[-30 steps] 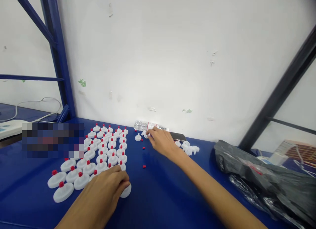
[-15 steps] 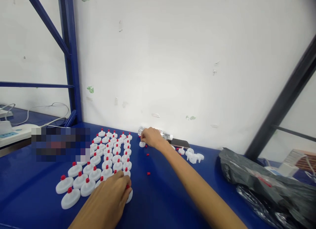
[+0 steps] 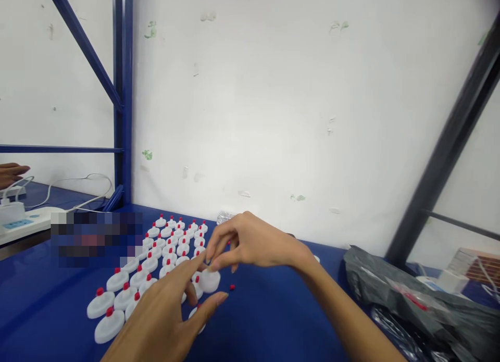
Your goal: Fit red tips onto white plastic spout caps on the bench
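Observation:
My right hand (image 3: 250, 241) pinches a white round plastic cap (image 3: 211, 281) between thumb and fingertips, just above the table. My left hand (image 3: 172, 304) is open, its thumb spread away from its fingers, close to the left of that cap; whether its fingertips touch the cap I cannot tell. Beneath and beyond the left hand stand rows of white round caps with red tips (image 3: 109, 324), partly hidden by it. A small loose red tip (image 3: 232, 287) lies on the table below my right hand.
On the blue table (image 3: 265, 320) a dark plastic bag (image 3: 414, 294) lies at right. A clear bottle (image 3: 224, 217) is mostly hidden behind my right hand. A white power strip (image 3: 31, 221) with cables sits at left, and another person's hand (image 3: 11, 174) shows at the left edge.
My right hand has come from the back of the table toward my left hand, bringing a white cap. The left hand has let go of a red-tipped cap and opened.

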`<state>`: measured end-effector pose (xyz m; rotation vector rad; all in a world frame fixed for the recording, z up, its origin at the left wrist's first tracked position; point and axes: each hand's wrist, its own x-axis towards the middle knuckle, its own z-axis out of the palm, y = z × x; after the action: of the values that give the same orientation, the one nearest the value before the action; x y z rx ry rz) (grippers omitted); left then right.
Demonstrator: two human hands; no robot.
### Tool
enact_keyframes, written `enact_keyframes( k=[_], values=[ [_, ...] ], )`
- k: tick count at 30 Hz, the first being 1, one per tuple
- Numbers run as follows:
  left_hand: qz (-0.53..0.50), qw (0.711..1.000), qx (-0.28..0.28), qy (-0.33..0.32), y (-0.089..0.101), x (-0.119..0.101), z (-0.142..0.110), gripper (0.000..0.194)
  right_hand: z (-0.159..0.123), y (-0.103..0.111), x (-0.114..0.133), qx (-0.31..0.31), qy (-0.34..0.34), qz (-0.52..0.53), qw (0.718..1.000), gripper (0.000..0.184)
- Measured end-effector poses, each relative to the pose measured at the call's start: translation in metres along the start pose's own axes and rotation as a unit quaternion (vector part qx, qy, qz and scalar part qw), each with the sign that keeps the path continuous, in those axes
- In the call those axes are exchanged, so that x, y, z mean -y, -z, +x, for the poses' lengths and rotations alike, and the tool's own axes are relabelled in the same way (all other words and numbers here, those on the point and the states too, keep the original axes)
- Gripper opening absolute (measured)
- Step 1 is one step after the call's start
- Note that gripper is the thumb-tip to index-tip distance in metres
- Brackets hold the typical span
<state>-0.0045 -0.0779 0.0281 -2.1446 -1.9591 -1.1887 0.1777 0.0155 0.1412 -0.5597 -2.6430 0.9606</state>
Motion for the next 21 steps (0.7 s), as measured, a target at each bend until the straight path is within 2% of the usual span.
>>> enact_keyframes(
  k=[2, 4, 6, 7, 8, 9, 11, 15, 21],
  values=[
    [-0.022, 0.999, 0.03, 0.0, 0.008, -0.003, 0.005, 0.036, 0.002, -0.004, 0.008, 0.004, 0.035, 0.03, 0.999, 0.02],
    [-0.015, 0.999, 0.04, 0.001, 0.015, -0.001, 0.008, 0.034, 0.01, -0.005, 0.005, -0.011, 0.035, 0.021, 0.999, 0.027],
    [0.0, 1.0, 0.02, 0.007, 0.019, 0.006, 0.011, 0.034, 0.023, -0.004, -0.01, -0.057, -0.022, -0.059, 0.996, 0.036],
    [0.007, 1.0, 0.005, 0.011, 0.019, 0.01, 0.012, 0.035, 0.032, -0.004, -0.021, -0.097, -0.073, -0.134, 0.983, 0.038],
    [0.011, 1.0, -0.012, 0.013, 0.02, 0.014, 0.013, 0.037, 0.041, -0.005, -0.034, -0.117, -0.15, -0.231, 0.954, 0.036],
    [0.014, 1.0, -0.023, 0.016, 0.019, 0.017, 0.013, 0.039, 0.051, -0.006, -0.048, -0.13, -0.196, -0.269, 0.934, 0.03],
    [0.021, 0.999, -0.029, 0.02, 0.019, 0.021, 0.014, 0.041, 0.071, -0.012, -0.075, -0.125, -0.257, -0.301, 0.91, 0.023],
    [0.031, 0.999, -0.002, 0.026, 0.021, 0.02, 0.013, 0.04, 0.102, -0.025, -0.112, -0.097, -0.34, -0.331, 0.875, 0.03],
    [0.039, 0.999, 0.013, 0.021, 0.029, 0.018, 0.012, 0.037, 0.117, -0.036, -0.126, -0.077, -0.37, -0.36, 0.853, 0.032]
  ],
)
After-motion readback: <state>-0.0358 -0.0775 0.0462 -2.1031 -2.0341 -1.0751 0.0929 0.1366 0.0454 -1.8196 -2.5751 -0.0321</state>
